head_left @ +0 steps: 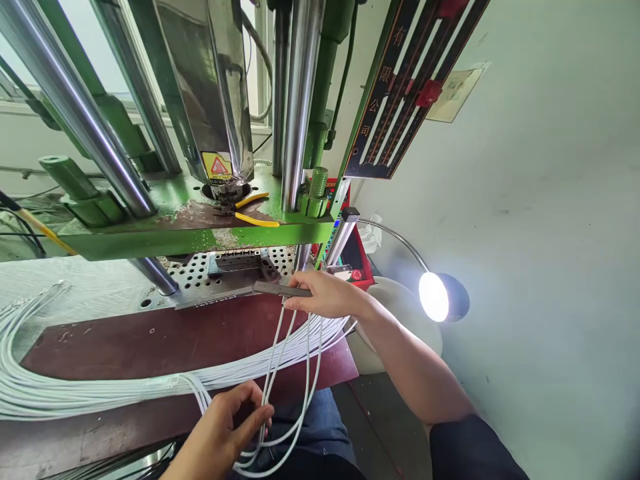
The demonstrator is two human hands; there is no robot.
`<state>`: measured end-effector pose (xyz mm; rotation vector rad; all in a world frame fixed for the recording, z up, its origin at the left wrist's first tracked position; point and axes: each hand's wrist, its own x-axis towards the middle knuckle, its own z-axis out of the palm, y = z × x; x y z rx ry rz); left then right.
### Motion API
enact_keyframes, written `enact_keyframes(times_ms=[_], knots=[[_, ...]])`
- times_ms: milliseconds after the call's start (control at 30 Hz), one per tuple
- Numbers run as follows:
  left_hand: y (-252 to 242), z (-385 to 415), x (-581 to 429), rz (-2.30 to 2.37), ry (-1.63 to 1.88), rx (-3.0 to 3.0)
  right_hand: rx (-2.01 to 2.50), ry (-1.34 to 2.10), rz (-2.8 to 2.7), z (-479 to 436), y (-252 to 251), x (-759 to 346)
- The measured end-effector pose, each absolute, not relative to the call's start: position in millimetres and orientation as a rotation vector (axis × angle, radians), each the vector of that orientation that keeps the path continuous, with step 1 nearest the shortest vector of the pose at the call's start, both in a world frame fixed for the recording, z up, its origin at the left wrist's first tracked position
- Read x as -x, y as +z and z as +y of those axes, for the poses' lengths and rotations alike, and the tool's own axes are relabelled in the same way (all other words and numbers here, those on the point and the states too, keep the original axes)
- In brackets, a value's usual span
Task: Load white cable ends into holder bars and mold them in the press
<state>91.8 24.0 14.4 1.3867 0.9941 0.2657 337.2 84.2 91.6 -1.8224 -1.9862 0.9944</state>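
Note:
My right hand grips a flat, dark grey metal bar just in front of the green press. Several thin white cables hang down from around that hand and loop over my lap; how they meet the bar is hidden. Lower down, my left hand has its thumb and fingers closed around some of these cables. Beyond the bar, a dark metal mould block sits on the perforated press bed. A large bundle of white cables lies across the brown board.
Yellow-handled pliers rest on the green upper plate, beneath a nozzle housing with a heat-warning label. Steel columns flank it. To the right stand a lit gooseneck lamp, a red control box and a wall.

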Motion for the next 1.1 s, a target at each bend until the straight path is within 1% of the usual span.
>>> enact_keyframes(times_ms=[100,267,500,800,933,1100], knots=[[14,28,-93,0.909,0.120,-1.359,1.782,0.977,-2.027,84,87,-330],[10,22,-130,0.749,0.335,-1.051,1.772,0.974,-2.048,87,86,-316],[7,22,-117,0.615,0.191,-0.899,1.791,0.971,-2.050,90,88,-325],[4,16,-130,0.587,0.336,-0.722,1.800,0.911,-2.132,91,83,-317],[2,16,-122,0.600,0.341,-0.695,1.786,0.856,-2.167,92,81,-318],[-6,12,-125,0.619,0.362,-0.719,1.727,1.024,-2.164,96,77,-316]])
